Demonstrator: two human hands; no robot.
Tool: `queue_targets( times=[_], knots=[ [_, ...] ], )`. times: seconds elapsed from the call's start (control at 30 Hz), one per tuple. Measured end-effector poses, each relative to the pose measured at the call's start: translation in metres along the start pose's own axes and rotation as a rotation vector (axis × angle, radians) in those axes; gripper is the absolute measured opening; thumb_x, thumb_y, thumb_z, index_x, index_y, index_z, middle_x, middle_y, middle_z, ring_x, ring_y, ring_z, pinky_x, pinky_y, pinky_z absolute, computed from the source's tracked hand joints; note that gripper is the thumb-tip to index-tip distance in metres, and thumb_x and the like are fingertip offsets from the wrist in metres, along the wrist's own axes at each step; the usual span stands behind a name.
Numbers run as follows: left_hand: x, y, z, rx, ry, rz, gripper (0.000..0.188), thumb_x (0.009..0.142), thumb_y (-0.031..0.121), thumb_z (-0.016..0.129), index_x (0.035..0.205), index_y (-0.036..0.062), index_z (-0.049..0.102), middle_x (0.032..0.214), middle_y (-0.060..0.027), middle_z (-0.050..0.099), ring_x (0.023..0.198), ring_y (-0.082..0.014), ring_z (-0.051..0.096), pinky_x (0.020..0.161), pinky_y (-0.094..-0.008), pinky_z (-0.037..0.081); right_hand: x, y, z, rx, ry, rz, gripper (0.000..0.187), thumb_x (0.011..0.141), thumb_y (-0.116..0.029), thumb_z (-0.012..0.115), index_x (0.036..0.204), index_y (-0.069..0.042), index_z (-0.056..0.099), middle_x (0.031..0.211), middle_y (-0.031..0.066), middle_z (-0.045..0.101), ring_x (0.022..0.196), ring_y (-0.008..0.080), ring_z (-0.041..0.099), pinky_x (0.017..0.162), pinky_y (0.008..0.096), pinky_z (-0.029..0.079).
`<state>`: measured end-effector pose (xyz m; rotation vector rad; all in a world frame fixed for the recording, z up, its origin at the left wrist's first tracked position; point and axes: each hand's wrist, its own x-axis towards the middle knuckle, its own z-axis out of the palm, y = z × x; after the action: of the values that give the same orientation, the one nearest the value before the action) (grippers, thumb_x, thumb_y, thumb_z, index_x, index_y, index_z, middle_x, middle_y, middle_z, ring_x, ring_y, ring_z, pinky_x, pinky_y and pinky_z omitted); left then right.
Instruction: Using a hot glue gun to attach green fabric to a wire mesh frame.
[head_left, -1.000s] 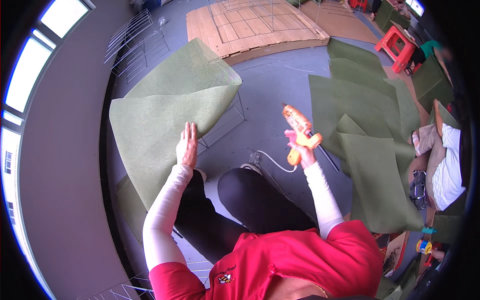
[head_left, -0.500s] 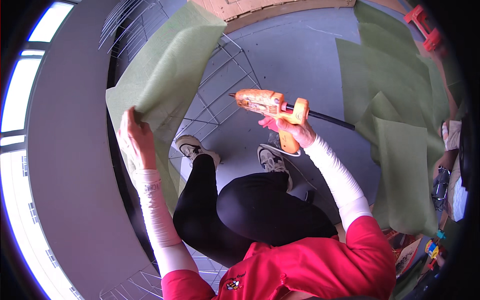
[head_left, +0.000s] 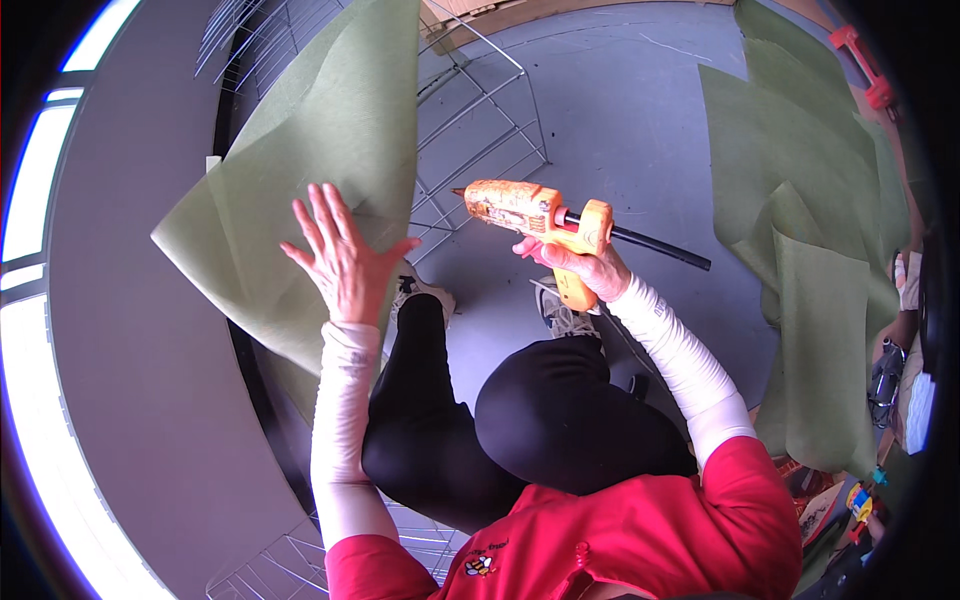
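An orange glue gun (head_left: pixel 515 205) sits in my right hand (head_left: pixel 590 268), its nozzle pointing left and a black glue stick (head_left: pixel 660 247) sticking out of its back end. With fingers spread, my left hand (head_left: pixel 345 260) lies against a sheet of green mesh fabric (head_left: pixel 270 190). That sheet drapes over a wire frame (head_left: pixel 485 100), covering its left part; the bare wires show on the right side. The glue gun's nozzle is apart from both the fabric and the frame.
More green fabric sheets (head_left: pixel 800 180) lie on the grey floor at the right. Another wire frame (head_left: pixel 265 45) stands at the far left, and wires (head_left: pixel 290 565) show at the lower left. Cardboard (head_left: pixel 560 10) lies along the far edge. A red plastic object (head_left: pixel 862 68) is at the far right.
My left hand has moved right and opened flat against the fabric. The sheet now spreads farther left and toward me. The glue gun stays in my right hand, nearly still.
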<state>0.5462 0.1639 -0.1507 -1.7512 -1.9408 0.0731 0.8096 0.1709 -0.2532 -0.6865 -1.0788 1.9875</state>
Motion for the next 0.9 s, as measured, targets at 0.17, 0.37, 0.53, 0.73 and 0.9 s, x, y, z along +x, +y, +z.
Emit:
queue_targets(
  times=[0.17, 0.37, 0.53, 0.73, 0.9],
  knots=[
    [0.002, -0.036, 0.052, -0.004, -0.06, 0.034, 0.036, 0.071, 0.016, 0.069, 0.105, 0.008, 0.057, 0.099, -0.0067, 0.058, 0.092, -0.022, 0.055, 0.079, -0.0349, 0.042, 0.055, 0.044, 0.016, 0.082, -0.033, -0.028, 0.043, 0.084, -0.025, 0.065, 0.117, -0.002, 0.049, 0.1, 0.0088, 0.061, 0.099, 0.0179, 0.056, 0.089, 0.0313, 0.043],
    [0.012, 0.011, 0.105, -0.251, -0.009, 0.057, 0.088, 0.063, 0.04, 0.077, 0.13, -0.0001, 0.036, 0.128, -0.0182, 0.041, 0.119, -0.0348, 0.041, 0.097, -0.0419, 0.038, 0.099, 0.09, -0.014, 0.165, -0.055, -0.037, 0.038, 0.084, -0.017, 0.064, 0.116, -0.003, 0.048, 0.101, 0.0103, 0.061, 0.101, 0.0192, 0.056, 0.091, 0.0324, 0.043],
    [0.02, 0.025, 0.192, 0.009, -0.176, 0.044, 0.092, 0.064, 0.024, 0.077, 0.135, -0.0022, 0.026, 0.138, -0.0187, 0.029, 0.125, -0.0362, 0.034, 0.1, -0.0445, 0.035, 0.118, 0.15, -0.054, 0.225, 0.035, -0.118, 0.04, 0.084, -0.021, 0.064, 0.115, -0.002, 0.048, 0.101, 0.0118, 0.061, 0.099, 0.0212, 0.057, 0.088, 0.0327, 0.044],
    [0.041, 0.085, 0.208, -0.344, -0.135, 0.033, 0.056, 0.066, -0.004, 0.056, 0.121, 0.002, 0.046, 0.105, -0.0165, 0.055, 0.096, -0.031, 0.055, 0.077, -0.0387, 0.048, 0.107, 0.166, -0.147, 0.237, 0.086, -0.062, 0.038, 0.085, -0.023, 0.063, 0.114, -0.002, 0.05, 0.103, 0.0111, 0.06, 0.1, 0.0192, 0.056, 0.089, 0.032, 0.043],
    [0.026, 0.22, 0.233, -0.349, 0.002, -0.284, 0.026, 0.076, 0.004, 0.06, 0.101, -0.0017, 0.059, 0.084, -0.0151, 0.066, 0.071, -0.0259, 0.065, 0.065, -0.0327, 0.05, 0.105, 0.202, -0.291, 0.279, -0.192, 0.015, 0.038, 0.082, -0.018, 0.066, 0.111, -0.004, 0.046, 0.106, 0.0105, 0.057, 0.105, 0.0186, 0.053, 0.092, 0.0326, 0.04]
  ],
)
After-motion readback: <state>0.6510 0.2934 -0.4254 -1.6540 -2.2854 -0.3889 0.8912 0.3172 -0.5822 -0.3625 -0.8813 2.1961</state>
